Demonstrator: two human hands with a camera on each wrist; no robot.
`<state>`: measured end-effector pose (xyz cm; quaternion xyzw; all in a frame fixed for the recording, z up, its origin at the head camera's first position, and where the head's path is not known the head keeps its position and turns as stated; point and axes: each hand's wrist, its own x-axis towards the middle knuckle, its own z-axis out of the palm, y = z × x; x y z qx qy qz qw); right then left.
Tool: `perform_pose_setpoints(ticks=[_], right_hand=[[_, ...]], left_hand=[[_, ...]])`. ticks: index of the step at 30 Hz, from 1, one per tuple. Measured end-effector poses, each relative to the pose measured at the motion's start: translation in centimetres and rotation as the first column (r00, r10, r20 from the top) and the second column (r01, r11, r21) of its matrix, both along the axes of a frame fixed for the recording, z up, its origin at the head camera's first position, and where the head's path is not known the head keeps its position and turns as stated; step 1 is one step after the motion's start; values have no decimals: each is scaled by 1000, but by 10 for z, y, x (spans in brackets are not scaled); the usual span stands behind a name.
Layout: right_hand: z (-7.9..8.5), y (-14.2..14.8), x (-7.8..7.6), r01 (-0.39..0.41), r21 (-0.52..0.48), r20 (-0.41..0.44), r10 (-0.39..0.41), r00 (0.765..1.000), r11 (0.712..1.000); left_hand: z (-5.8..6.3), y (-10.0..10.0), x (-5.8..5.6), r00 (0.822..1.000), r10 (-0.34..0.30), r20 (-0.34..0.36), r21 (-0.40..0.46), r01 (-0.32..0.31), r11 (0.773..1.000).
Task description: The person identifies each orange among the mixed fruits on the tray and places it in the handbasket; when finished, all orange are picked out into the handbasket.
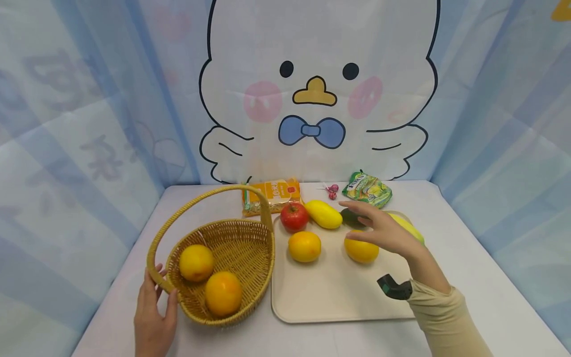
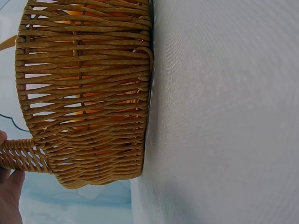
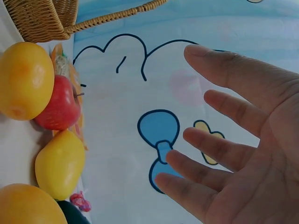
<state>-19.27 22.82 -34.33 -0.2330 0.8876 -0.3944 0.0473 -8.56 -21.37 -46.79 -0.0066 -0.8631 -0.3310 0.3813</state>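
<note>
At the left stands a wicker basket (image 1: pixel 241 248) with a tall handle; two orange-yellow fruits (image 1: pixel 196 263) (image 1: pixel 223 293) lie inside it. My left hand (image 1: pixel 154 315) grips the near foot of the handle (image 2: pixel 25 155) between thumb and fingers. Over the right part of a beige tray (image 1: pixel 330 297), my right hand (image 1: pixel 383 229) hovers with spread fingers and nothing in its grasp. Below it sits an orange-yellow fruit (image 1: pixel 360 250), partly covered by the hand. Another such fruit (image 1: pixel 305 246) lies left of it on the tray.
Along the tray's far side are a red apple (image 1: pixel 294 217), a yellow mango (image 1: pixel 324 214), a dark green fruit (image 1: pixel 352 218) and a yellow-green fruit (image 1: pixel 408 227), partly hidden. Behind lie an orange packet (image 1: pixel 274 195), small lollipops (image 1: pixel 332 191) and a green bag (image 1: pixel 368 189). Printed curtains surround the table.
</note>
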Motion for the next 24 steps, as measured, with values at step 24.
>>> perform_pose_setpoints(ticks=[24], right_hand=[[-36,45,-20,71,39,132,-75,988,997]], left_hand=[[-1,-1,0,1000,-14,-6,-1,14,1000]])
